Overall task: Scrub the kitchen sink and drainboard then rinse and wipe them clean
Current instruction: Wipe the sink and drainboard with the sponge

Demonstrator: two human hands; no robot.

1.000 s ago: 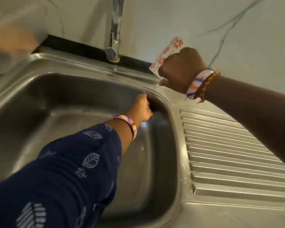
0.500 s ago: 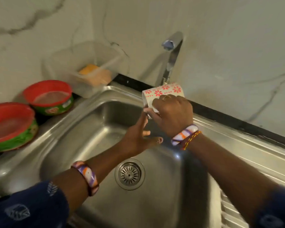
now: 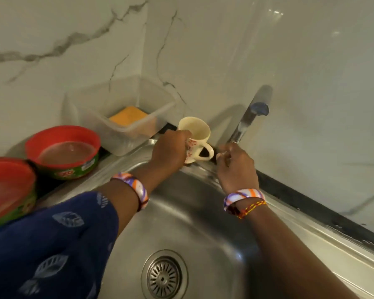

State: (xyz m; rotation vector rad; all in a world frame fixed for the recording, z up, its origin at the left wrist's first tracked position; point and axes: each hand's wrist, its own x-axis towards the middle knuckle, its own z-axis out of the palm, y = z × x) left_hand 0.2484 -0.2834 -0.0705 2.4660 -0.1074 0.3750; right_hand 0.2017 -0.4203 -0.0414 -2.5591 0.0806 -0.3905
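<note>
Head view of a stainless-steel sink (image 3: 203,229) set into the worktop. The left hand (image 3: 168,152) holds a cream ceramic mug (image 3: 195,137) upright at the sink's back rim, its grip curled round the mug's wall, the handle turned toward the right hand (image 3: 235,169). The right hand lies at the foot of the chrome tap (image 3: 249,117); its fingers look loosely bent, and whether they pinch anything cannot be told.

Risks, as judged: the glazed mug is smooth and may be wet, so a grip on the wall alone could slip, and a fall onto hard steel would chip it. Set down on the narrow rim, it could tip into the basin.

Materials: the basin is brushed, rounded steel with a round perforated drain strainer (image 3: 164,277). Behind stand a clear plastic box (image 3: 125,134) holding a yellow sponge (image 3: 127,115) and two red-rimmed bowls (image 3: 63,152). The wall is glossy veined marble (image 3: 289,61). The drainboard is out of view.
</note>
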